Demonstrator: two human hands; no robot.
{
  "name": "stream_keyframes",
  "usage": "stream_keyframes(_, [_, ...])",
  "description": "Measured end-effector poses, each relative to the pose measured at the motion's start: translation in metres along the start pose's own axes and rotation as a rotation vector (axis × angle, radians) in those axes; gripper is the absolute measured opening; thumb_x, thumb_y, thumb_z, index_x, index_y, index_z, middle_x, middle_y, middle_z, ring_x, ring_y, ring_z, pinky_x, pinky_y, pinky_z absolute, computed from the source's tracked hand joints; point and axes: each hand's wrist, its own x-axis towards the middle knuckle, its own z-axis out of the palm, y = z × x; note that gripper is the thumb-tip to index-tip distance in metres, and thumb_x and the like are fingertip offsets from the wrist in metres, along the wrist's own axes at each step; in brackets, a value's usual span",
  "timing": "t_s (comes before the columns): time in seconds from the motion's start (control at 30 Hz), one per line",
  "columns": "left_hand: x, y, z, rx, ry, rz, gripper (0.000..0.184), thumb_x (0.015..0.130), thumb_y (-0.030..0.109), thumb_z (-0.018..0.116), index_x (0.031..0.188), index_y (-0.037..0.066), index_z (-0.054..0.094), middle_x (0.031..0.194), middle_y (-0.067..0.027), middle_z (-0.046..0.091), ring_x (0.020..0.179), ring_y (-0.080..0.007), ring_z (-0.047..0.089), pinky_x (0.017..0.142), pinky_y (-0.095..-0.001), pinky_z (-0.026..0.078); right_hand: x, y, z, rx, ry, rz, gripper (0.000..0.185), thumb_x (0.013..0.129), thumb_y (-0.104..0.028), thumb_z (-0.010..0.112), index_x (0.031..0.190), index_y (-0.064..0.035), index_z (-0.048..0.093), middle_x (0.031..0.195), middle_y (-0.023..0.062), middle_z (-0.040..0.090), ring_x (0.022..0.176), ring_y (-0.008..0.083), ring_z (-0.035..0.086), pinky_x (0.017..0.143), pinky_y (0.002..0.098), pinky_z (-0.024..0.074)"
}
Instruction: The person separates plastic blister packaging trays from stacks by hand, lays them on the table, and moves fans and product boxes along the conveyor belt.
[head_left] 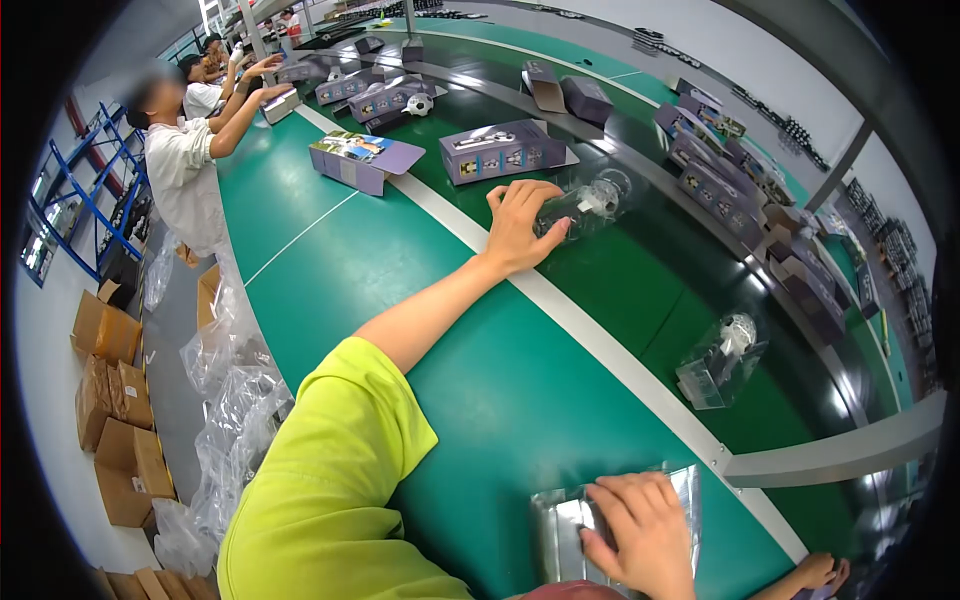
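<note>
My left hand (522, 228) reaches over the white rail at the belt's edge, its fingers curled round the end of a clear plastic package (588, 203) with a white and dark item inside. Lower down, my right hand (640, 525) lies with fingers spread on a shiny, silvery plastic-wrapped packet (562, 530) on the green table (450, 420). Another clear package (722, 362) with a similar item lies on the dark green belt to the right. A purple printed box (503, 150) rests just beyond my left hand.
An open-flapped printed box (365, 158) lies by the rail. More purple boxes (715, 190) line the far side. A metal bar (840, 440) crosses at right. A co-worker (185, 150) sits at upper left; another person's hand (815, 572) shows at bottom right.
</note>
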Motion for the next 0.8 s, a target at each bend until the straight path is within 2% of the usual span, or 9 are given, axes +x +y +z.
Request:
stream_keyframes(0.2, [-0.003,0.002,-0.002,0.098,-0.111,0.159,0.043,0.079,0.028,0.069,0.119,0.011,0.064,0.122,-0.0001,0.064,0.107,-0.0195,0.056,0.098,-0.0415,0.029,0.001,-0.001,0.005,0.044,0.004,-0.064,0.043,0.084,-0.027,0.065,0.118,-0.0007,0.06,0.119,0.0137,0.06,0.105,0.0313,0.057,0.097,0.0417,0.0422])
stream_keyframes(0.37, [-0.004,0.008,-0.004,0.2,-0.136,0.276,0.046,0.079,0.033,0.068,0.115,0.006,0.065,0.122,-0.0035,0.065,0.111,-0.0217,0.056,0.096,-0.0393,0.035,0.0,0.004,0.006,0.036,0.027,-0.111,0.038,0.092,-0.028,0.06,0.12,-0.0025,0.061,0.118,0.0118,0.061,0.102,0.0287,0.058,0.097,0.0405,0.0421])
stream_keyframes(0.5, [-0.011,0.029,0.008,0.34,-0.301,0.386,0.051,0.079,0.032,0.07,0.121,0.004,0.062,0.127,-0.0069,0.063,0.117,-0.0219,0.056,0.097,-0.037,0.038,0.005,-0.006,-0.002,0.039,0.043,-0.034,0.039,0.079,-0.027,0.068,0.111,-0.0046,0.065,0.111,0.0073,0.065,0.1,0.0254,0.059,0.098,0.0411,0.0424])
stream_keyframes(0.67, [-0.011,0.035,0.007,0.318,-0.362,0.35,0.054,0.079,0.032,0.07,0.123,0.003,0.061,0.132,-0.0084,0.061,0.12,-0.0229,0.055,0.098,-0.0351,0.04,0.004,-0.006,-0.002,0.037,0.054,-0.035,0.038,0.079,-0.028,0.069,0.11,-0.0054,0.066,0.112,0.0062,0.065,0.099,0.0241,0.059,0.097,0.0402,0.0425])
stream_keyframes(0.8, [-0.014,0.041,0.01,0.21,-0.291,0.356,0.053,0.078,0.035,0.07,0.121,0.004,0.062,0.133,-0.0093,0.06,0.12,-0.024,0.055,0.099,-0.037,0.038,0.003,-0.006,-0.003,0.044,0.053,-0.031,0.038,0.08,-0.028,0.069,0.11,-0.0058,0.067,0.112,0.006,0.065,0.099,0.0239,0.059,0.097,0.0399,0.0426])
